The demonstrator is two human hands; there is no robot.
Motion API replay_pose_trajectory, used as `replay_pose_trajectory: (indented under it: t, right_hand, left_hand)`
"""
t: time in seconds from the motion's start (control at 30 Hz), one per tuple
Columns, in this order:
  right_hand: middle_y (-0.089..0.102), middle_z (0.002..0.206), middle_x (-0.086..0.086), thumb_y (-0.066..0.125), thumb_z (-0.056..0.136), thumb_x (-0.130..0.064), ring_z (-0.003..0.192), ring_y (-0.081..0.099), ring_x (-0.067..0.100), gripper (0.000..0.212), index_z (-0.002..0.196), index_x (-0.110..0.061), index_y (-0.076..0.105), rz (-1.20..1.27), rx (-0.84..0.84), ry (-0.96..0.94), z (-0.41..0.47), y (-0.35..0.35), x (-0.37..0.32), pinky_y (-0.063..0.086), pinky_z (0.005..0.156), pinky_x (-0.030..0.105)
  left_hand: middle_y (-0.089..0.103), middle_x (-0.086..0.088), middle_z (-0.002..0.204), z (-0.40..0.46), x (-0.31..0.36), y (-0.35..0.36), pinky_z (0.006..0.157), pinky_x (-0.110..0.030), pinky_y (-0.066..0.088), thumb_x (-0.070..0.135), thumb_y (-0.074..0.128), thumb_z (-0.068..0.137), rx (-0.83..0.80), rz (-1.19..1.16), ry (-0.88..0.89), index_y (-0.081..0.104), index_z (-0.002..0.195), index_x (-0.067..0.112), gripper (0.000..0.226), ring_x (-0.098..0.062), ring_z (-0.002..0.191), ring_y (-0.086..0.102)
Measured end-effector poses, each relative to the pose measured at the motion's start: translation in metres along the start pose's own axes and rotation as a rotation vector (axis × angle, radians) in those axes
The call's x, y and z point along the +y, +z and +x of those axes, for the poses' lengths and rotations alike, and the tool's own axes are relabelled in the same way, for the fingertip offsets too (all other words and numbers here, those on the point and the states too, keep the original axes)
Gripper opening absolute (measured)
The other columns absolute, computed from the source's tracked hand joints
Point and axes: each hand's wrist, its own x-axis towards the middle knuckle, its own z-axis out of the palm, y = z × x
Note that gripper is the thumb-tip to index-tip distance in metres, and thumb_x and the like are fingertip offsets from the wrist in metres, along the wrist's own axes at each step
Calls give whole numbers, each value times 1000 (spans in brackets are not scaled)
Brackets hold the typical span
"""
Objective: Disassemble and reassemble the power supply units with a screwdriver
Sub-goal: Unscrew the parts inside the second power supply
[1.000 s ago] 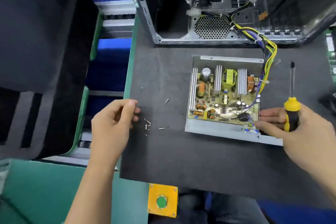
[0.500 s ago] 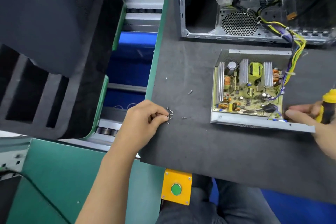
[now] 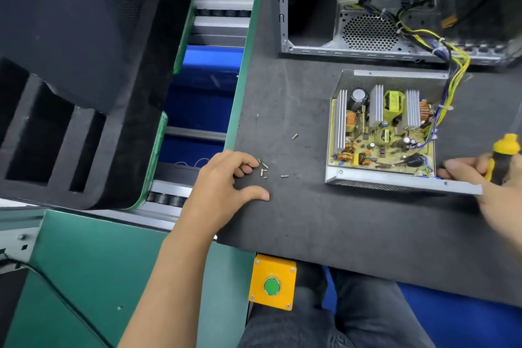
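The power supply unit lies on the dark table with its cover off, so the circuit board, the heat sinks and the coils are open to the eye. I judge from this that the disassembly part is at least partly done. No removed cover shows in the picture. A small group of loose screws lies on the table to the left of the unit, well apart from it, with one single screw farther back and another one a little to the right of the group. What is left, as I judge it, is to put the unit together again and drive these screws back in.

The left hand rests on the table just beside the group of screws, its fingers loosely curled, its thumb stretched out flat. The fingertips are very near the closest screws; whether they already pinch one I cannot tell, because the screws are too small in this view.

The right hand is at the near right corner of the unit. Its grip is closed around the yellow and black handle of the screwdriver, and a stretched finger touches the metal case there. The blade of the screwdriver is out of the picture.
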Motion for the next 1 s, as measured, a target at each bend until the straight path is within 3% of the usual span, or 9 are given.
replay_pose_trajectory:
  t: [0.03, 0.07, 0.13, 0.3, 0.5, 0.67, 0.83, 0.93, 1.0]
  right_hand:
    - [76, 93, 2, 80, 69, -63, 82, 76, 22, 54, 79, -23, 47, 59, 70, 180, -17, -21, 59, 54, 61, 56]
    - [75, 93, 2, 80, 68, -64, 82, 76, 22, 54, 78, -23, 47, -9, -34, 145, -32, -26, 60, 54, 62, 56]
    - [75, 92, 1, 79, 67, -65, 83, 75, 21, 55, 78, -22, 47, -112, 54, 112, -40, -28, 74, 54, 64, 54]
    - [76, 93, -4, 76, 67, -70, 86, 74, 21, 58, 81, -21, 50, -84, 19, 16, -35, -24, 82, 55, 68, 52]
    - [76, 93, -2, 76, 67, -69, 87, 75, 19, 56, 80, -22, 49, -85, 58, 33, -35, -20, 81, 55, 68, 50]
    - [76, 93, -3, 74, 67, -71, 88, 74, 18, 58, 80, -20, 49, -95, 61, 23, -39, -20, 76, 54, 69, 49]
    - [75, 90, -2, 75, 65, -71, 83, 75, 16, 60, 78, -20, 47, -51, 58, 59, -48, -15, 53, 58, 69, 46]
    - [68, 68, -9, 63, 70, -80, 59, 65, 8, 65, 77, -18, 48, -98, 137, 30, -53, -17, 36, 52, 60, 22]
    - [55, 57, -6, 48, 74, -86, 54, 49, 19, 65, 75, -21, 48, -111, 140, 0, -57, -22, 23, 42, 57, 32]
  left_hand:
    - [59, 13, 92, 0, 0, 0, 76, -5, 37, 33, 93, 58, -3, 0, -3, 65, 97, 32, 48, 3, 86, 52]
    - [59, 13, 92, 0, 0, 0, 75, -5, 37, 33, 93, 58, -6, 2, -5, 66, 97, 31, 47, 4, 86, 52]
    - [60, 13, 91, -1, -1, 0, 74, -6, 39, 29, 92, 63, -2, 7, 1, 70, 98, 27, 41, 4, 86, 53]
    - [64, 12, 88, 0, -6, 0, 79, -7, 42, 4, 75, 86, 121, 54, 81, 77, 97, 15, 16, 5, 81, 57]
    - [62, 5, 91, 8, -1, 7, 75, -13, 45, 7, 74, 88, 177, 84, 126, 77, 105, 14, 19, 4, 74, 53]
    - [56, 11, 86, 12, 4, 8, 71, -5, 38, 8, 74, 87, 156, 79, 90, 75, 89, 15, 8, 0, 72, 53]
    - [69, 14, 79, 10, 8, 1, 71, -12, 51, 15, 73, 89, 255, -173, -93, 70, 85, 30, 17, -4, 74, 66]
    - [73, 5, 80, 12, 19, -4, 75, -26, 59, 8, 73, 88, 289, -389, -101, 72, 86, 25, 17, -11, 77, 74]
    - [74, -2, 79, 15, 28, -5, 72, -28, 59, 5, 72, 89, 283, -514, -93, 73, 85, 26, 21, -17, 76, 75]
